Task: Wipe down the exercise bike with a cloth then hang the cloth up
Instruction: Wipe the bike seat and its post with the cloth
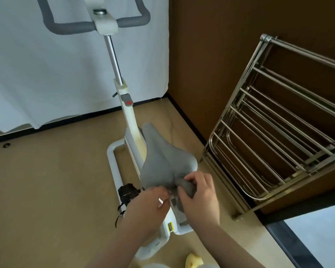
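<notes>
A white exercise bike (pixel 131 120) stands in front of me, with grey handlebars (pixel 70 27) at the top and a grey saddle (pixel 161 157) near me. My right hand (pixel 200 196) is closed on a bunched grey cloth (pixel 186 187) pressed against the saddle's rear edge. My left hand (pixel 149 202) rests at the back left of the saddle, fingers curled toward the cloth; whether it grips the cloth I cannot tell.
A metal drying rack (pixel 275 130) with several rails stands to the right against a brown wall (pixel 211 55). A white curtain (pixel 46 74) hangs behind the bike. A black pedal (pixel 127 193) sticks out at the left. Tan floor (pixel 46 190) spreads to the left.
</notes>
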A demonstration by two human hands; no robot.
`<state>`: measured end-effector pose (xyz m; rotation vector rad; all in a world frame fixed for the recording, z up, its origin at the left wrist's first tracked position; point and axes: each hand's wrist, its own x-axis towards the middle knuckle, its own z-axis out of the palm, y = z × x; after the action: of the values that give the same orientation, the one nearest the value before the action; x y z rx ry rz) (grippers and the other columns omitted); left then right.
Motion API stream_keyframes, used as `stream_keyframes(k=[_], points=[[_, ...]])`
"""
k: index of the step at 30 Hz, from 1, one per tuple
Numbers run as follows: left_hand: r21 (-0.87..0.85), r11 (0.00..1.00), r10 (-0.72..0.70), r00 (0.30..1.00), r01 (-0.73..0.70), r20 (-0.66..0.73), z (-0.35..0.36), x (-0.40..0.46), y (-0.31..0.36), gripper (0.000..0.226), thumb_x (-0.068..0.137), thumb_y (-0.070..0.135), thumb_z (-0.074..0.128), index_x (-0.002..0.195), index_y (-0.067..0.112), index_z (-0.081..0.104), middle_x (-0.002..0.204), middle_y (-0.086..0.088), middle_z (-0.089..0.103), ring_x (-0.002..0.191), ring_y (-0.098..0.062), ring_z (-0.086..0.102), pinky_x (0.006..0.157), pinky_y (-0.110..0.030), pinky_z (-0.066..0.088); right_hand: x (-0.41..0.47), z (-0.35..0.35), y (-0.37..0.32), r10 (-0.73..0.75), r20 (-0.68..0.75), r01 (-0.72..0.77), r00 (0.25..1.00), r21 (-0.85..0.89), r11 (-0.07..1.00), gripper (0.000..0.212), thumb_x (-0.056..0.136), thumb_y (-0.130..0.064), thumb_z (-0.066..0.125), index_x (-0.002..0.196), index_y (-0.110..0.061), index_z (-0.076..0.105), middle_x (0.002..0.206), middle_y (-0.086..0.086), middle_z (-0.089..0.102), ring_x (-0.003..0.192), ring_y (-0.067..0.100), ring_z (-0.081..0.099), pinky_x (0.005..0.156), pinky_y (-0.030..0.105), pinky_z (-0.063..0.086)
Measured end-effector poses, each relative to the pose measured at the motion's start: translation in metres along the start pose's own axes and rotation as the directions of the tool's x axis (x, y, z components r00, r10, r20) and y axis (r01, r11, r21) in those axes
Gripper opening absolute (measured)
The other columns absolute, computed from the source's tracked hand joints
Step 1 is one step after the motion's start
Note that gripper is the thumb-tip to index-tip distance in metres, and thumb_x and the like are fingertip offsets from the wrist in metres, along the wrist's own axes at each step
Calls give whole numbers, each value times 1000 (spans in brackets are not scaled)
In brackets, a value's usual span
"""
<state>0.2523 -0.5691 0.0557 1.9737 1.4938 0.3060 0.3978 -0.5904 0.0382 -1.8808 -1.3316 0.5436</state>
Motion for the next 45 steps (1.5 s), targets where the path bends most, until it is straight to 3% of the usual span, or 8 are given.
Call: stream_keyframes(k=[15,21,25,30,34,38,42,45], points=[[-199,980,-27,996,11,-80,-7,0,-37,12,91,22,56,87,31,63,86,14,61,81,-5,59,74,-39,52,-47,39,-3,-36,136,35,990,8,999,21,78,-29,70,94,-34,56,101,-21,46,90,-1,51,61,16,45],[-203,961,157,975,-187,-159,-17,-8,-44,21,86,26,49,100,34,63,102,26,54,90,-5,58,73,-33,52,-47,41,0,289,-187,-236,939,260,936,27,74,-12,76,85,-31,60,98,-11,52,86,-2,53,69,8,42],[-99,940,300,928,-328,-222,-19,-2,-50,32,85,30,46,108,26,67,111,25,53,103,-5,57,82,-31,53,-39,55,-9,636,-228,-401,737,610,683,20,76,-26,74,85,-37,60,100,4,57,84,17,62,81,44,55],[14,931,363,919,-366,-153,-25,15,-58,41,83,9,63,122,22,63,124,16,53,116,-9,50,84,-34,55,-36,66,-48,415,-268,-214,870,552,806,27,80,-23,75,99,-32,57,104,-10,47,89,-7,52,76,25,52],[18,928,370,920,-371,-125,-34,20,-57,39,89,15,60,127,25,60,128,18,51,120,-5,45,91,-27,50,-24,62,-44,479,-374,-263,794,499,825,19,83,-18,71,94,-27,59,100,-13,45,83,1,55,75,23,49],[9,920,390,914,-391,-113,-35,20,-55,38,90,17,59,127,25,60,127,18,51,119,-7,46,93,-29,48,-31,63,-48,276,-306,-161,911,351,922,24,79,-14,75,84,-29,56,93,-8,51,84,-1,53,68,5,39],[16,918,395,912,-396,-112,-34,19,-53,38,90,22,60,127,28,59,126,20,50,118,-3,43,89,-20,47,-18,54,-34,415,-401,-243,816,413,878,18,82,-15,72,86,-21,55,94,-4,49,79,3,51,65,13,38],[27,915,402,909,-402,-112,-35,19,-52,37,91,23,58,128,30,58,126,21,52,118,0,43,89,-17,45,-23,63,-42,309,-338,-192,889,336,922,21,81,-12,72,83,-21,54,92,-6,49,79,-2,51,64,12,38]])
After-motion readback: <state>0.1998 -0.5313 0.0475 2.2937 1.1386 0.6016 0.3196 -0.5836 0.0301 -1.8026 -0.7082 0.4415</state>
